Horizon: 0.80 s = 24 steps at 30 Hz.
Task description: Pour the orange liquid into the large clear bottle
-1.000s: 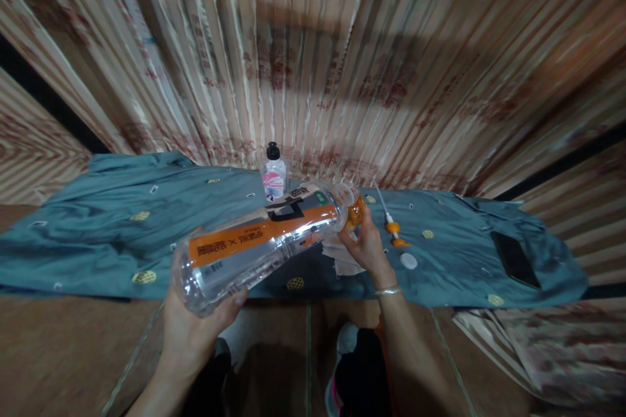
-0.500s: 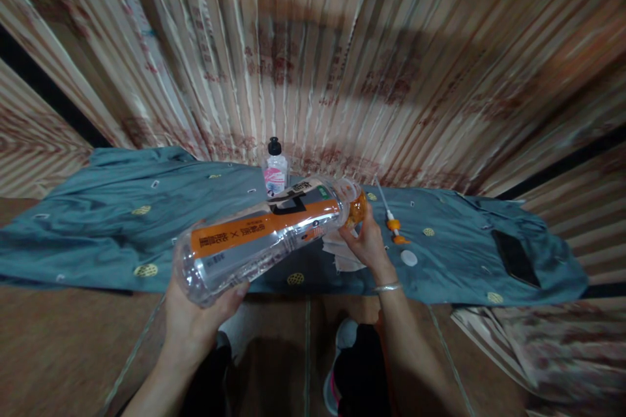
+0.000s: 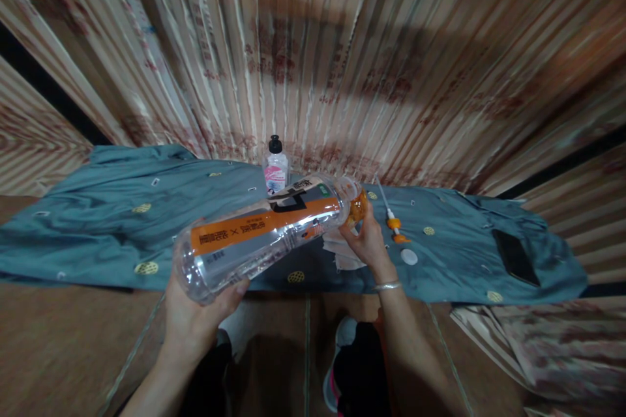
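Observation:
A large clear plastic bottle [image 3: 244,234] with an orange and grey label lies tilted across the middle, its neck end higher and to the right. My left hand [image 3: 195,313] is closed around its base. My right hand [image 3: 369,241] is closed around a small amber see-through container [image 3: 358,205], held against the big bottle's neck end; the fingers hide much of it. Whether liquid runs between the two I cannot tell. Just right of that hand, a pump head [image 3: 394,224] with orange parts and a thin tube lies on the cloth, near a small white disc [image 3: 409,257].
A clear bottle with a black cap [image 3: 276,166] stands behind the big bottle. Pale folded tissue [image 3: 342,254] lies partly under my right hand. A black phone [image 3: 515,258] rests at the right on the green cloth [image 3: 98,221]. A striped curtain [image 3: 313,65] hangs behind.
Almost nothing differs. Both hands keep their hold on the big bottle and the amber container, and the view has shifted only very slightly.

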Motion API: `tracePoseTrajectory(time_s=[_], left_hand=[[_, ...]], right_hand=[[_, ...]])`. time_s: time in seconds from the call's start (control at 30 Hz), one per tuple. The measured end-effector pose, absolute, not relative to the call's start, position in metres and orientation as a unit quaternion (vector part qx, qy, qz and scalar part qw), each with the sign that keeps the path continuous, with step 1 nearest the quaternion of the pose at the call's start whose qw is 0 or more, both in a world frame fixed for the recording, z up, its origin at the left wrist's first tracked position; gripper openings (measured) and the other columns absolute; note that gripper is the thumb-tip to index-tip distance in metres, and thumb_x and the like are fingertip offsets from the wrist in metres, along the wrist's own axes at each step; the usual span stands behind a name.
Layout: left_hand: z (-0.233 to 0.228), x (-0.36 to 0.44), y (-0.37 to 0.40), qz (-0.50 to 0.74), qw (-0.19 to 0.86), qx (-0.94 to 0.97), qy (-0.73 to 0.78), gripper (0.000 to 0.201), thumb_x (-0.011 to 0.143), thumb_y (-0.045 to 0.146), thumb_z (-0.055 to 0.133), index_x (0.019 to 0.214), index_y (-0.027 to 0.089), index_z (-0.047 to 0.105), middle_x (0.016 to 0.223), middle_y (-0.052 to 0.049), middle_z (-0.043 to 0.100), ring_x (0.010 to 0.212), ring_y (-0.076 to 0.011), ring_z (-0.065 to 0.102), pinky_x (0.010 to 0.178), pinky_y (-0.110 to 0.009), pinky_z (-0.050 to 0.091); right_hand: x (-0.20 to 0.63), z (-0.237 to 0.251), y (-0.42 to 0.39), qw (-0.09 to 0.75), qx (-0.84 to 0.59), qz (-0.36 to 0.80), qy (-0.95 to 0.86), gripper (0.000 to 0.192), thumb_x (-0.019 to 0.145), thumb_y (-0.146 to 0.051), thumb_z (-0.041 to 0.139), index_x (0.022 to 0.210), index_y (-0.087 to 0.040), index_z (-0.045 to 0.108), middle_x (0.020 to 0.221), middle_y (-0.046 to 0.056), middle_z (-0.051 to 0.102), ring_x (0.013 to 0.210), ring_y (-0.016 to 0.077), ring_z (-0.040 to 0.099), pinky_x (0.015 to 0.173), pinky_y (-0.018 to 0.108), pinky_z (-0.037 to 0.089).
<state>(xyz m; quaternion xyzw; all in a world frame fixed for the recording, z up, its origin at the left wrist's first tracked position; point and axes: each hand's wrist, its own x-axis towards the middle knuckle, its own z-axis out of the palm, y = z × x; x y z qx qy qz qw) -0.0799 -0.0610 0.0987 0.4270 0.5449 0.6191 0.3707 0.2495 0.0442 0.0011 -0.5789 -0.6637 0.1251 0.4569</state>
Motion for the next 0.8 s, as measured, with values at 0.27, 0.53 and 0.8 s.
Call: tracePoseTrajectory(time_s=[0.27,0.53,0.8], left_hand=[[0.091,-0.092,-0.056,0.596,0.373,0.457,0.544,0.112,0.053,0.039,0.111,0.154,0.023,0.067,0.142,-0.014,0.086,0.134,-0.0448,0.081,0.114,-0.053,0.069],[0.099,-0.077,-0.063,0.630,0.378,0.408,0.542,0.109,0.062,0.043,0.105,0.160,0.018,0.064,0.143,-0.015,0.084,0.134,-0.0413,0.079,0.116,-0.048,0.065],[0.103,-0.076,-0.062,0.626,0.370,0.410,0.550,0.105,0.060,0.042,0.104,0.156,0.018,0.067,0.142,-0.016,0.083,0.136,-0.0444,0.077,0.120,-0.053,0.063]], right_hand=[[0.249,0.003,0.045,0.458,-0.577,0.136,-0.662,0.091,0.094,-0.039,0.084,0.173,-0.019,0.044,0.155,0.022,0.078,0.139,0.0391,0.080,0.119,0.061,0.067],[0.248,0.005,0.044,0.455,-0.576,0.137,-0.665,0.091,0.094,-0.038,0.082,0.174,-0.020,0.042,0.157,0.021,0.076,0.139,0.0393,0.080,0.119,0.061,0.067],[0.249,0.005,0.045,0.452,-0.583,0.137,-0.661,0.093,0.092,-0.038,0.083,0.173,-0.017,0.042,0.157,0.024,0.075,0.141,0.0405,0.079,0.120,0.061,0.066]])
